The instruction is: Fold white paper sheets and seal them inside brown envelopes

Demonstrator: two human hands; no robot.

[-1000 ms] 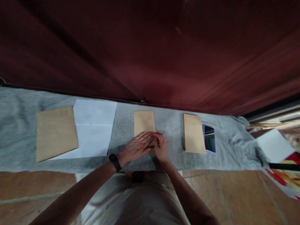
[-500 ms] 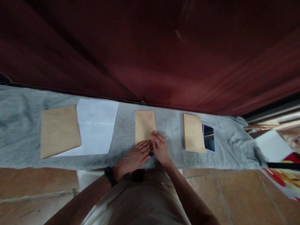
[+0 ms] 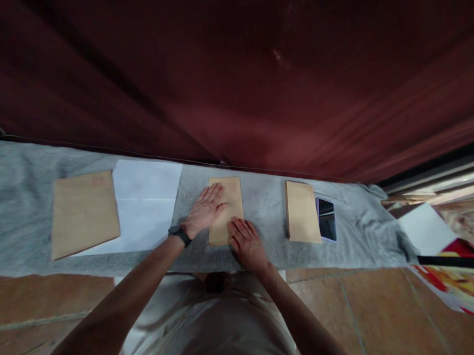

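A narrow brown envelope (image 3: 232, 201) lies on the grey cloth (image 3: 267, 210) in front of me. My left hand (image 3: 204, 210), with a black band at the wrist, lies flat on the envelope's left half, fingers stretched out. My right hand (image 3: 246, 243) rests flat at the envelope's near right corner, fingers extended and together. Neither hand holds anything.
A stack of brown envelopes (image 3: 301, 218) lies to the right, a dark phone (image 3: 327, 219) beside it. At left a large brown envelope (image 3: 84, 212) overlaps a white sheet (image 3: 145, 205). A dark red curtain (image 3: 241, 78) hangs behind. Tiled floor (image 3: 372, 309) and colourful papers (image 3: 453, 270) are at right.
My left hand slid forward from the envelope's near end up onto its left half. My right hand drew back to the near right corner and flattened.
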